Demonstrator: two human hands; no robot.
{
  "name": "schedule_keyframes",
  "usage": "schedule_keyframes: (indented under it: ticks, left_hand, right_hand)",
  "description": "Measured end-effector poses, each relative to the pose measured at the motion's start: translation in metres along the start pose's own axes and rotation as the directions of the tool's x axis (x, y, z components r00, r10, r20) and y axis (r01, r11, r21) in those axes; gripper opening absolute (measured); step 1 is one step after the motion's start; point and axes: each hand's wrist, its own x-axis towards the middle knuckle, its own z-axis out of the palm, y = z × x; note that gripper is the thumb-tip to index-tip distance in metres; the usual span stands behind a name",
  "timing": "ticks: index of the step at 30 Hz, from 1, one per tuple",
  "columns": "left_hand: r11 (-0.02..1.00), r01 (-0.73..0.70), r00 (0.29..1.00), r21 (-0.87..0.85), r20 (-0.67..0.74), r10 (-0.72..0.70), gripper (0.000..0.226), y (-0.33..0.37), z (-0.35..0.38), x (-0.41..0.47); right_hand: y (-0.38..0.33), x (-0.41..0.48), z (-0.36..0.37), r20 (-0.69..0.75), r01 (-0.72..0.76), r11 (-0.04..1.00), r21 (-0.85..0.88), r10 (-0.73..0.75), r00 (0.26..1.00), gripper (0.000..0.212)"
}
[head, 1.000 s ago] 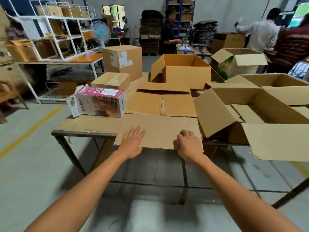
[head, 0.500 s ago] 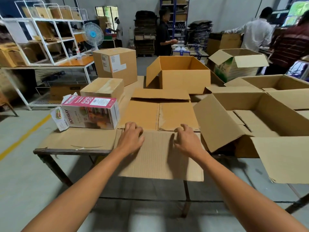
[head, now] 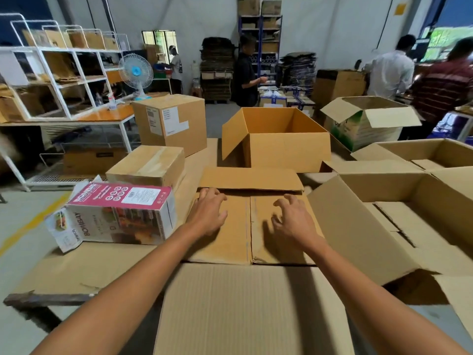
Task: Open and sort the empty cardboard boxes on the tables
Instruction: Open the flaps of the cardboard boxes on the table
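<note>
A flattened brown cardboard box [head: 245, 237] lies in front of me on the table, its near flap [head: 250, 308] hanging over the table's front edge. My left hand [head: 208, 213] rests palm down on its left panel, fingers spread toward the far flap [head: 250, 179]. My right hand [head: 291, 221] hovers over or touches the right panel with fingers apart and slightly curled. Neither hand holds anything. An opened brown box [head: 399, 226] stands to the right, one flap leaning toward my right hand.
A pink and white printed carton [head: 120, 213] lies on its side at left, with two shut taped boxes [head: 151, 165] behind it. An open orange-brown box [head: 279, 139] stands at the back. Several people work at the far tables. White wire shelves [head: 61, 73] stand at left.
Both hands slid forward from the near flap at the table's edge onto the flat box's middle panels. My view moved closer to the table.
</note>
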Motion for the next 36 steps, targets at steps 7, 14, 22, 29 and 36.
schedule_keyframes:
  ticks: [7,14,22,29,36]
  left_hand:
    - [0.994,-0.042,0.998,0.106,0.053,0.036,0.051,-0.008,0.016,0.077]
    - [0.992,-0.103,0.971,0.079,0.225,0.083,0.063,-0.011,0.048,0.127]
    - [0.981,-0.021,0.983,0.191,0.182,-0.014,0.025,-0.048,0.022,0.177]
    - [0.977,0.110,0.948,0.181,-0.316,-0.048,0.036,-0.067,-0.004,0.272]
    - [0.977,0.144,0.929,0.158,-0.362,-0.078,0.082,-0.082,0.043,0.326]
  right_hand:
    - [0.009,0.060,0.003,-0.019,-0.006,1.000,-0.010,0.005,1.000,0.052]
    - [0.040,0.116,0.014,0.049,0.043,0.990,-0.135,-0.037,0.998,0.051]
    - [0.098,0.181,0.000,-0.007,0.146,0.973,-0.177,-0.150,0.989,0.015]
    - [0.095,0.268,-0.025,-0.367,0.135,0.986,-0.096,-0.161,0.916,0.035]
    - [0.100,0.321,0.028,-0.222,-0.035,0.998,-0.055,0.023,0.975,0.106]
